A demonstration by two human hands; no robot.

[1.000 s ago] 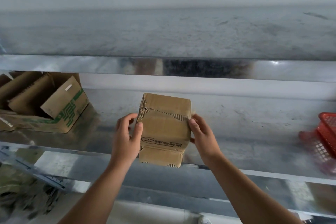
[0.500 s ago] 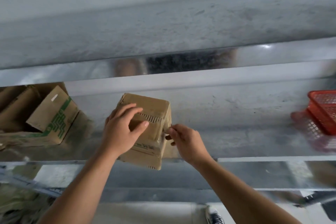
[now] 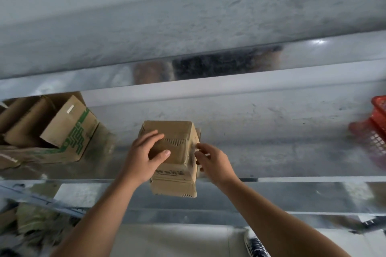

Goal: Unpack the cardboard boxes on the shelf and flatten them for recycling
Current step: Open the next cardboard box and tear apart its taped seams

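A small brown cardboard box (image 3: 177,173) with a torn top seam sits at the front edge of the metal shelf (image 3: 271,152), overhanging it a little. My left hand (image 3: 144,156) lies over the box's top left, fingers and thumb curled round it. My right hand (image 3: 213,160) is at the box's right side, its fingertips pinching the clear tape at the upper right edge.
An open larger cardboard box (image 3: 69,131) with green print and raised flaps stands on the shelf to the left. A red plastic basket (image 3: 376,129) sits at the far right. A higher shelf (image 3: 208,69) hangs overhead. Below are a lower shelf, clutter at left and a shoe (image 3: 257,244).
My left hand moved from the box's left side onto its top. My right hand went from holding the right side to pinching the tape at the edge. The box turned slightly.
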